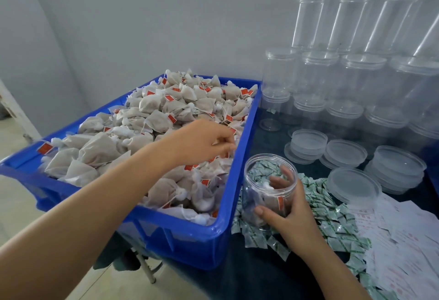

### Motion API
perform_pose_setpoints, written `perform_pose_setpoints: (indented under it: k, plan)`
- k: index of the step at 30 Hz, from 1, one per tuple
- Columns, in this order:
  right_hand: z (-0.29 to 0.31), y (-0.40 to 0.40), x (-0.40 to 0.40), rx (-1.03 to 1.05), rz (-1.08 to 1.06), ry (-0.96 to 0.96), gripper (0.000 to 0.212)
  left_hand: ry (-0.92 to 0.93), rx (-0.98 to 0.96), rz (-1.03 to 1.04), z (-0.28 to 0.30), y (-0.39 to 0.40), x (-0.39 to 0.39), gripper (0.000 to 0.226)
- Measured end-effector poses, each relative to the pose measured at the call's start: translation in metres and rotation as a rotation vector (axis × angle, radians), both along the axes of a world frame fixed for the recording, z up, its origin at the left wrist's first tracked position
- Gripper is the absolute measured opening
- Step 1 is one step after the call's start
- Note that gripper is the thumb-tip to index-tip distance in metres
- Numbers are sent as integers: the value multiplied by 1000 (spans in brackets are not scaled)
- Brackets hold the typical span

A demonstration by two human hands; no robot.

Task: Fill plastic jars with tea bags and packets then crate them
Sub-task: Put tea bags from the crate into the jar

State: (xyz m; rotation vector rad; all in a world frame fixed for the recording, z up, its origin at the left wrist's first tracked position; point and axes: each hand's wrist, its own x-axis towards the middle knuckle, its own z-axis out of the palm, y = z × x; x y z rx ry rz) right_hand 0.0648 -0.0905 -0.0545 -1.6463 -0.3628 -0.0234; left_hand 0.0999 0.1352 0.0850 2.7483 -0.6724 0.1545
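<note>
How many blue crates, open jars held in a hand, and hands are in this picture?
blue crate: 1
open jar: 1
hands: 2 (left hand, right hand)
Total: 4

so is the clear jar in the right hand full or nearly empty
Nearly empty: the clear plastic jar, lid off, held by the right hand, shows only a few tea bags at its bottom.

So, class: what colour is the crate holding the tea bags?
Bright blue crate, clearest in the head view.
</note>
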Motion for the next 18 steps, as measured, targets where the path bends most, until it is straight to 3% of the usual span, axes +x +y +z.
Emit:
perform_pose_setpoints:
  k: [3, 9, 12, 15, 18]
  plan:
    - [1, 0, -1, 13, 13, 2, 87, 15, 88, 33, -17, 8, 3, 11]
    - [1, -1, -3, 5, 14, 4, 89, 199, 165, 57, -41, 6, 6, 34]
    - [1, -1, -3, 14, 9, 8, 87, 268, 208, 45, -45, -2, 6, 9]
    - [0, -1, -2, 9, 9, 4, 88, 282, 234, 44, -49, -3, 8, 30]
    - [0, -1, -3, 10, 10, 2, 85, 243, 215, 61, -48, -2, 9, 13]
